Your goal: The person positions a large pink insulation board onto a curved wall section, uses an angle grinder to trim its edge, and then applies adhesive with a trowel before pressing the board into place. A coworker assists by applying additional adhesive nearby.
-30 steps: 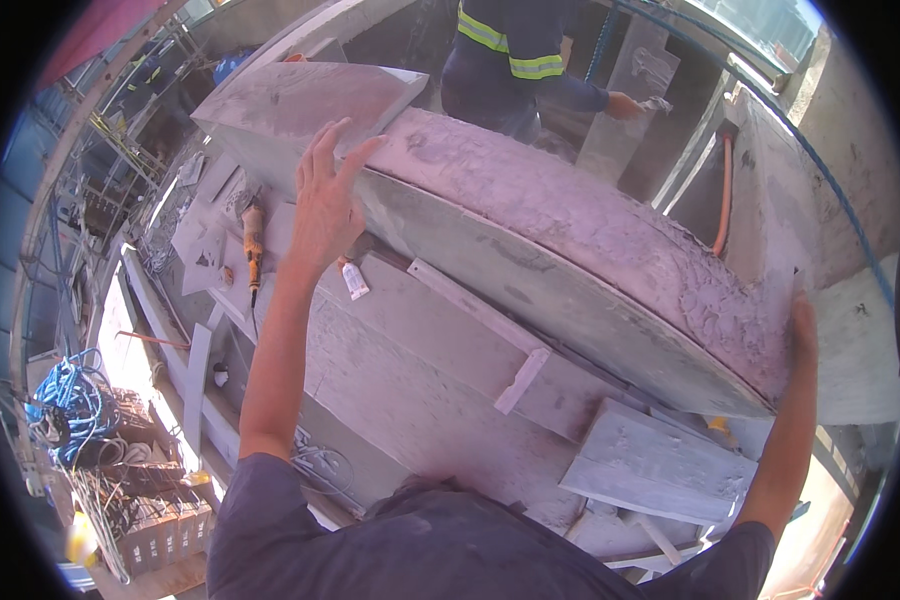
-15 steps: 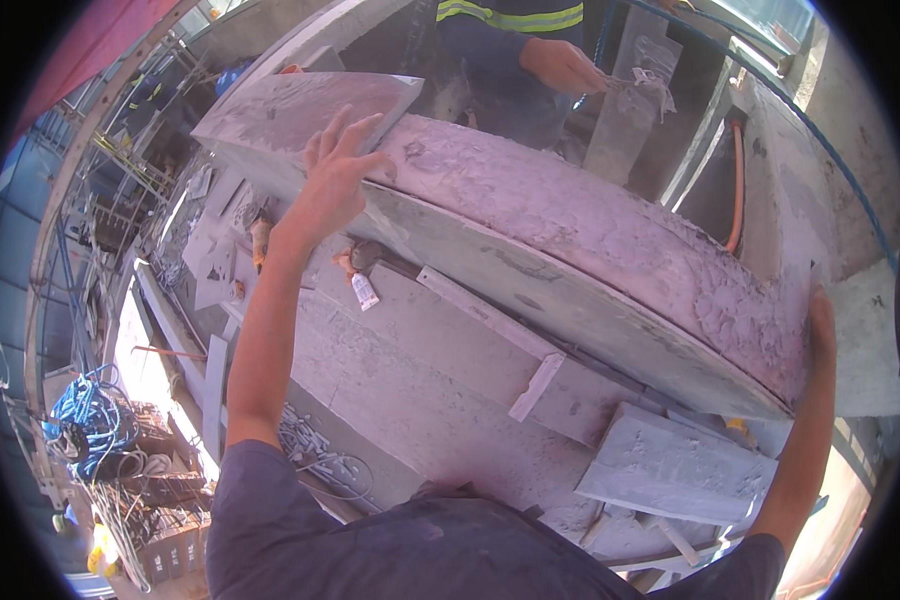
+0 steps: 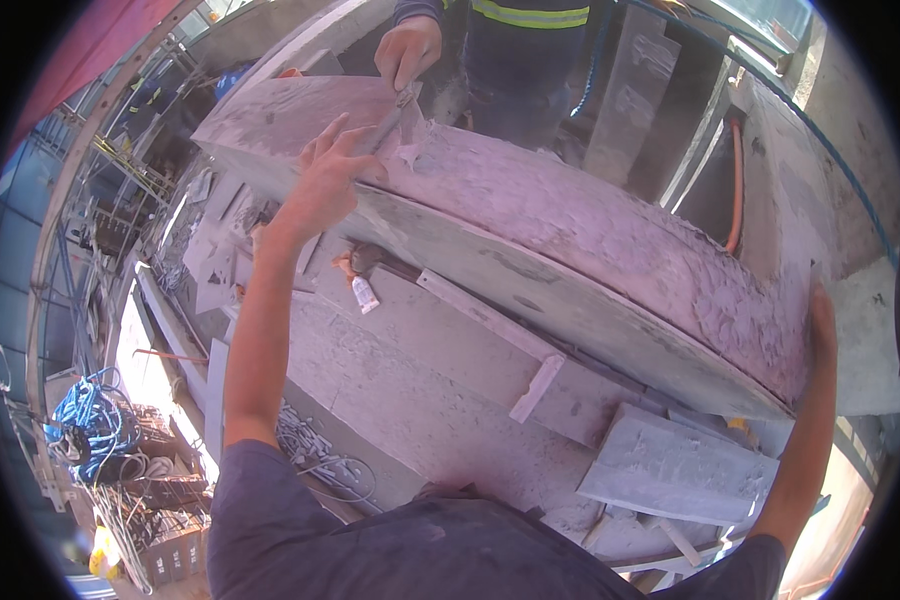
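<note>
In front of me runs a long ledge, its top coated with rough, wet-looking mortar and its near side faced by a grey slab. My left hand is at the left end of the mortar, fingers spread, beside the edge of a smooth cap slab. My right hand lies flat along the right end of the ledge, its fingers partly hidden. Opposite me, a co-worker's hand holds a putty knife over the mortar, close to my left fingers.
Below the ledge are a small tube, a wooden strip and a loose grey slab. Blue rope and a crate of metal rods stand at the left. An orange pipe rises beyond the ledge, at right.
The co-worker's hand has swung left with the putty knife, from beyond the ledge to the cap slab's edge. My left hand has shifted slightly left and down; my right hand stays put.
</note>
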Motion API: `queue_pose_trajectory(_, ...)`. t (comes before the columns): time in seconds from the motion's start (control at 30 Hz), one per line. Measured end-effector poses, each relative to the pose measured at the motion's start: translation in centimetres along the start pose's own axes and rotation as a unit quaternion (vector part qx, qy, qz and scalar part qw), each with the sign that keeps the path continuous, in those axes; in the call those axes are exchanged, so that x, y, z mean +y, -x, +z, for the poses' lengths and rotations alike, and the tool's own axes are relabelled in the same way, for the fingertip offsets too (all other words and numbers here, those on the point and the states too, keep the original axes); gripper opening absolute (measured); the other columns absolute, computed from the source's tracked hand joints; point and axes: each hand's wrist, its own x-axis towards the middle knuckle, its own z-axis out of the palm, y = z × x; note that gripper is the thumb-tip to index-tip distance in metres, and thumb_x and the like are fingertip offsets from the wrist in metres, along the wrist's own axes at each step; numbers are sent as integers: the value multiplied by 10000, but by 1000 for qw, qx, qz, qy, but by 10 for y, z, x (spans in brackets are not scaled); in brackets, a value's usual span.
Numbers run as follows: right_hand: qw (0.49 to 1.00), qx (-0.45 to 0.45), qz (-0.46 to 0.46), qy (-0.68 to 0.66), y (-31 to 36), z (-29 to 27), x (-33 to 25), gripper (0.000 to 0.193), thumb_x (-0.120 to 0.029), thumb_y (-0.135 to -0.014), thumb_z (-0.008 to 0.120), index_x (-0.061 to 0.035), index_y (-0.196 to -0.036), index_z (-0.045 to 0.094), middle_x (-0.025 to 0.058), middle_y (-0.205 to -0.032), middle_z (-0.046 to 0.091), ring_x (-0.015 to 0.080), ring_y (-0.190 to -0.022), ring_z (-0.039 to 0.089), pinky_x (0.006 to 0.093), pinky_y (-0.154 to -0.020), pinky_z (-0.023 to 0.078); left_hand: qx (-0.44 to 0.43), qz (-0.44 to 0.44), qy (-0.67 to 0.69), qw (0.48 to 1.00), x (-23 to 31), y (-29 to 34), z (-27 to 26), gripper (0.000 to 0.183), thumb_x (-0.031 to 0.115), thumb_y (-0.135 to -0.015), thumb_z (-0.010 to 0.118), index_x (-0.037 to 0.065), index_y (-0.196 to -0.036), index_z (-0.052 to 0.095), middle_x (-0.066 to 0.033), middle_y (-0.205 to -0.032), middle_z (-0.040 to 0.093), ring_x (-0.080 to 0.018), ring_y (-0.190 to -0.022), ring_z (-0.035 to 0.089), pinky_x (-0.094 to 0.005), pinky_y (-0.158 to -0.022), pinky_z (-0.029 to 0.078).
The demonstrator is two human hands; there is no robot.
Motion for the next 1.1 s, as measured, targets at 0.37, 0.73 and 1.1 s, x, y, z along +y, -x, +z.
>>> queue_pose_trajectory(0.37,1000,-1,-7,-6,-8,0,-7,731,-499,-1168,386,121,-1510,570,230,-1469,663,310,-1385,592,427,-1173,435,92,-2,37,995,-24,11,6,385,-154,-791,548,124,-970,744,-107,-1521,636,-410,-1606,369,-606,-1272,279)
queue_pose_trajectory(0.73,1000,3,-12,-6,-9,-1,-10,726,-493,-1169,389,126,-1500,576,227,-1450,674,302,-1366,602,425,-1161,443,137,21,107,985,-28,8,9,396,-163,-786,517,97,-994,731,-130,-1439,680,-422,-1555,441,-563,-1259,344)
queue_pose_trajectory(1.1,1000,3,-12,-7,0,-6,-6,721,-487,-1170,392,130,-1491,582,225,-1432,684,294,-1347,613,423,-1149,452,171,9,131,977,-24,15,10,357,-159,-765,523,38,-973,736,-184,-1352,710,-463,-1491,509,-526,-1237,409)
